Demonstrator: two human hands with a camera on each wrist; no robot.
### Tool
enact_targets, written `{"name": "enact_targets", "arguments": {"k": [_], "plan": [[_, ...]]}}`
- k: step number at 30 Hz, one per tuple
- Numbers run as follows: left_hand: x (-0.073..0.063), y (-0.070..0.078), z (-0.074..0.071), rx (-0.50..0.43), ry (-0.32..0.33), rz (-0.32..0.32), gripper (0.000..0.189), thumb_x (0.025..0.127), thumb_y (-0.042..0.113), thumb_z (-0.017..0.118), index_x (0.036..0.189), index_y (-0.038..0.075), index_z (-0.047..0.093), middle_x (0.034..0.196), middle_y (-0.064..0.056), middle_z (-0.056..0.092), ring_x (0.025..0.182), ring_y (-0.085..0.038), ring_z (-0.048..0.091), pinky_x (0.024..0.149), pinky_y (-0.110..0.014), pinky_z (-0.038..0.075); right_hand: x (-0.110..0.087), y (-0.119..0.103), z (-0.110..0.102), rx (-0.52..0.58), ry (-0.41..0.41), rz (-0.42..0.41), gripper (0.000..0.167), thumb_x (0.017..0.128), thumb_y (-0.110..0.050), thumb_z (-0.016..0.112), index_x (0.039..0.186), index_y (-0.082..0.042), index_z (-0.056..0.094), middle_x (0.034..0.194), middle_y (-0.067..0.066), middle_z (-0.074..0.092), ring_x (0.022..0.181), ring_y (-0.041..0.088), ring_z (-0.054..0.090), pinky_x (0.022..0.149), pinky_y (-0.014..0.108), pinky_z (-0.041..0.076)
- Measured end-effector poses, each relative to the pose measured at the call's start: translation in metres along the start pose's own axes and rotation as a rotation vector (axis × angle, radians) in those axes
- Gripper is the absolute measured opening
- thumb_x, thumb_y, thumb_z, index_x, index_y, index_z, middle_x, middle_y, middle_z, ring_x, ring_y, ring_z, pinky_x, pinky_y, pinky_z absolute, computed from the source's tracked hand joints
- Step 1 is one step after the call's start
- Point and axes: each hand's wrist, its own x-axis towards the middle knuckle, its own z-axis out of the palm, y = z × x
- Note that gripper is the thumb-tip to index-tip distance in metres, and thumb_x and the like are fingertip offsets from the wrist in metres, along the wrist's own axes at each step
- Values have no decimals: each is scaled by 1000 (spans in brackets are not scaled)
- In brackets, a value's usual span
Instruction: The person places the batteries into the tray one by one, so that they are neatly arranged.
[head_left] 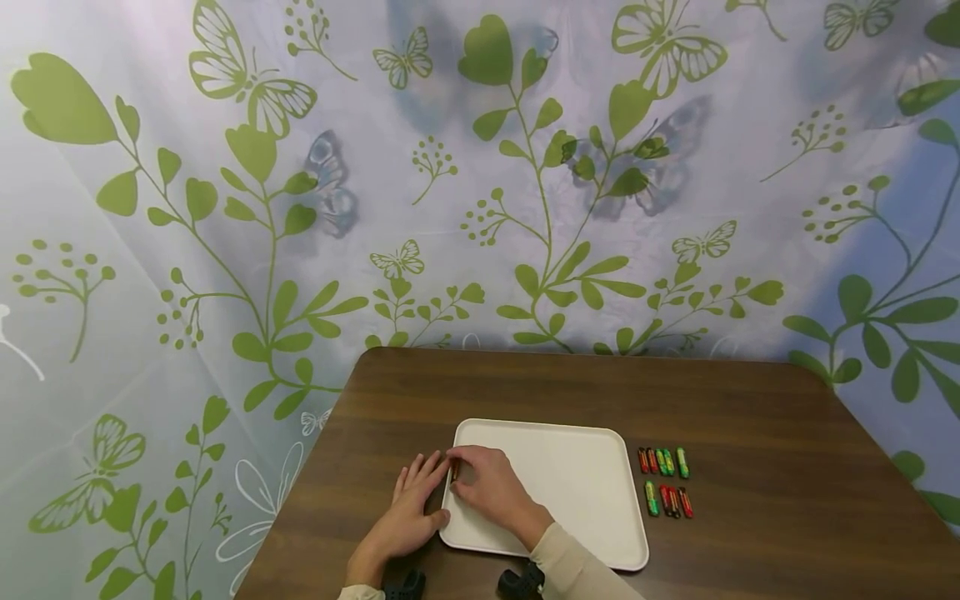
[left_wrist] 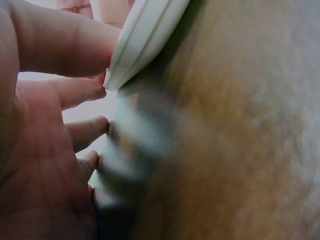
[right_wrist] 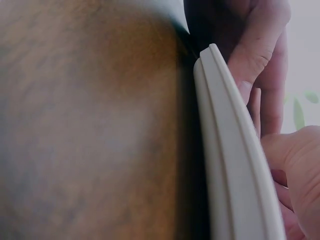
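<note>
A white tray (head_left: pixel 555 492) lies on the table. Over its left side, my right hand (head_left: pixel 495 487) pinches a small dark battery (head_left: pixel 454 472) between thumb and fingers, close to the rim. My left hand (head_left: pixel 408 512) rests at the tray's left edge with its fingers spread and fairly straight, the thumb against the rim and the fingertips near the right hand's. In the left wrist view, the left thumb (left_wrist: pixel 70 45) touches the tray rim (left_wrist: pixel 145 37). The right wrist view has the rim (right_wrist: pixel 232 150) in front of the right hand (right_wrist: pixel 307 175), with the battery hidden.
Right of the tray, several small batteries lie in two rows on the brown table (head_left: pixel 765 467): a green battery (head_left: pixel 682 462) and a red one (head_left: pixel 686 502) among them. A patterned curtain (head_left: pixel 450 208) hangs behind the table. Dark wrist devices (head_left: pixel 521 581) show at the bottom.
</note>
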Motion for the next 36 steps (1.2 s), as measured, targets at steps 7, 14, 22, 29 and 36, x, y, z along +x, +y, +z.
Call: {"name": "enact_targets", "arguments": {"k": [7,14,22,29,36], "plan": [[0,-2,2,-1,18,35,80,93,12,70,167,3,43,176,-32,27,166,-59,3,133,-59,-17,-3,4,-6,-16,18,-61,44,88,-11,88,131,-5,77,124,4,81,118,21,77,103,41,63],[0,-14,4,-21,46,119,78,95,16,69,168,7,42,175,-35,27,164,-61,3,131,-62,-21,-5,6,-25,24,20,-27,45,91,-18,88,133,-7,77,133,6,80,123,24,76,104,46,63],[-1,10,-5,32,0,-13,79,91,7,71,166,3,45,176,-32,28,166,-60,4,129,-74,-9,-21,14,-58,104,30,24,50,92,-27,88,138,-9,76,137,1,78,121,26,77,101,47,64],[-2,8,-2,4,19,11,80,91,8,72,166,2,45,175,-34,28,165,-61,5,130,-71,-12,-39,27,-91,106,75,75,53,89,-29,91,137,-12,77,135,-1,79,119,31,79,103,48,63],[-1,-10,5,-32,47,88,79,94,13,70,168,8,43,175,-34,28,164,-60,4,132,-51,-22,-64,46,-124,36,99,107,54,88,-34,93,137,-18,78,133,-3,80,116,28,80,100,48,64]]}}
